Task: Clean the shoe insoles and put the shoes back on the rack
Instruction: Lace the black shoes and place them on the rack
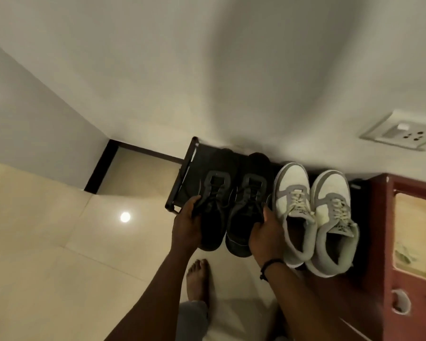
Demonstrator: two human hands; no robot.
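Head view: your left hand and right hand each gripped a black shoe, toes pointing far toward the rack.

left arm: extended forward and down, bare
left hand: curled round the side of the left black shoe
right hand: gripped on the right black shoe
right wrist: ringed by a dark band
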